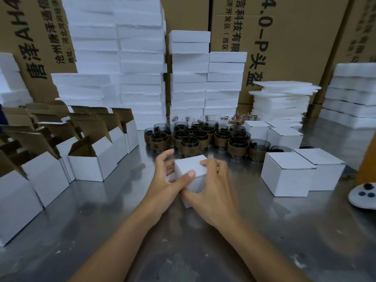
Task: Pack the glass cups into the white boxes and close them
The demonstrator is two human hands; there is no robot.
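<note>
A small closed white box (190, 166) sits on the steel table (122, 210) in front of me. My left hand (168, 180) holds its left side, thumb pressed on the lid's near edge. My right hand (211, 188) wraps its right side, fingers curled over the top. Behind it stand several dark glass cups (189, 142) with brown sleeves. Open white boxes (89, 163) with raised brown flaps line the left. Closed white boxes (289, 174) stand at the right.
Tall stacks of white foam blocks (122, 58) and thin foam sheets (282, 98) rise at the back, before large cardboard cartons (284, 37). A white device with dark buttons (364, 194) lies at the right edge.
</note>
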